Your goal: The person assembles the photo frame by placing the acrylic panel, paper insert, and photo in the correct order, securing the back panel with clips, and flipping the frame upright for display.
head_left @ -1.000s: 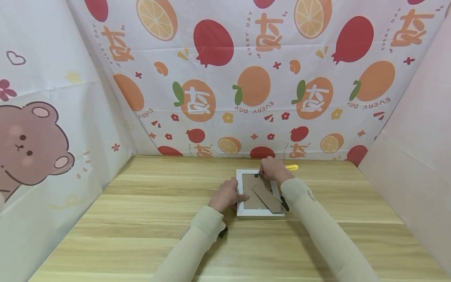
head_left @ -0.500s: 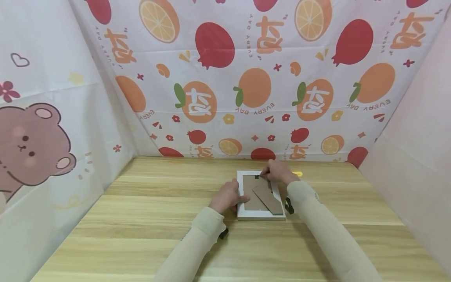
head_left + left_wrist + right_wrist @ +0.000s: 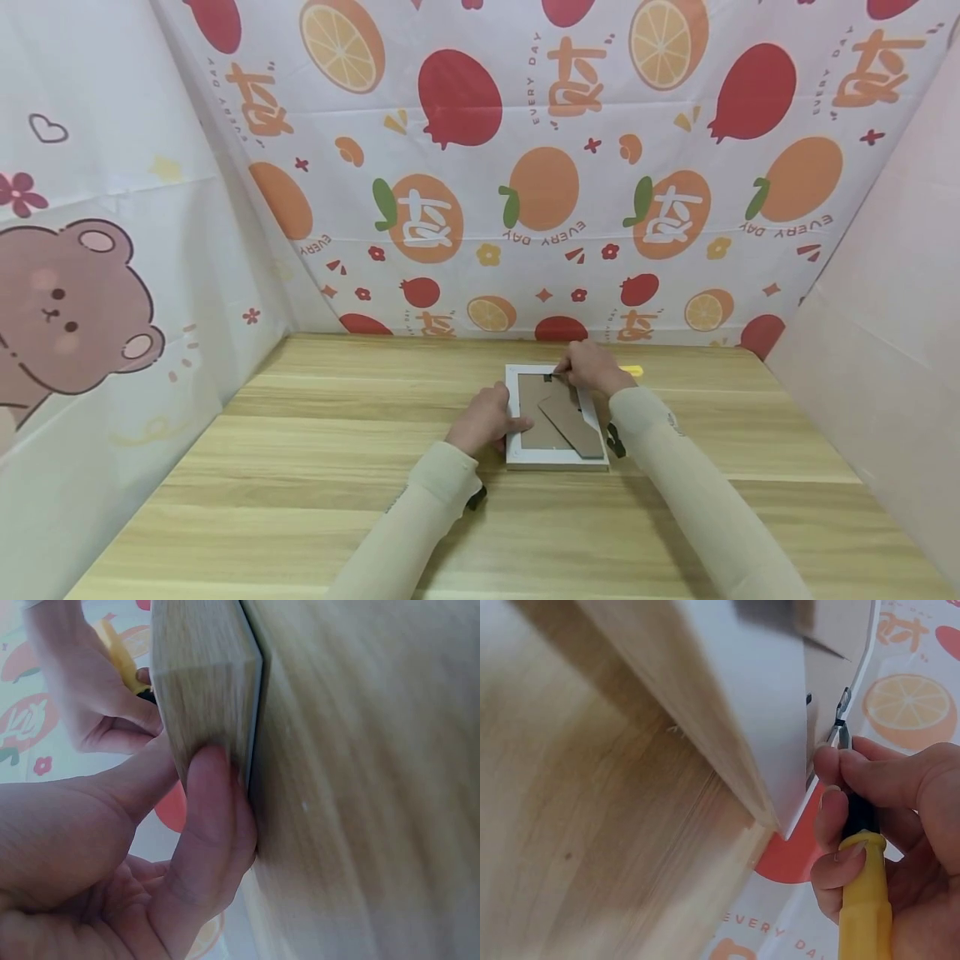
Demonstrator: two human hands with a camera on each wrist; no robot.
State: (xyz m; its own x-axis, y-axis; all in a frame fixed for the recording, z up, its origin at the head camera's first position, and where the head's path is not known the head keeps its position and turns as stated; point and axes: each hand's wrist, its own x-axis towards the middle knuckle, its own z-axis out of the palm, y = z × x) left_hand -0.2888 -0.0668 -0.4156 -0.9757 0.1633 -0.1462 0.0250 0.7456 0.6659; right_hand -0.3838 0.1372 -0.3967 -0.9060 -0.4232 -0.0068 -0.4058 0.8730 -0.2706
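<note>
I see the left hand (image 3: 482, 419) gripping the picture frame (image 3: 546, 433) by its side. The right hand (image 3: 590, 367) holds a yellow-handled tool (image 3: 865, 896).

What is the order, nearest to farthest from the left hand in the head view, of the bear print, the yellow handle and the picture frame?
From the left hand:
1. The picture frame: touching the hand, on its right.
2. The yellow handle: beyond the frame, jutting out past the right hand.
3. The bear print: far off to the left.
</note>
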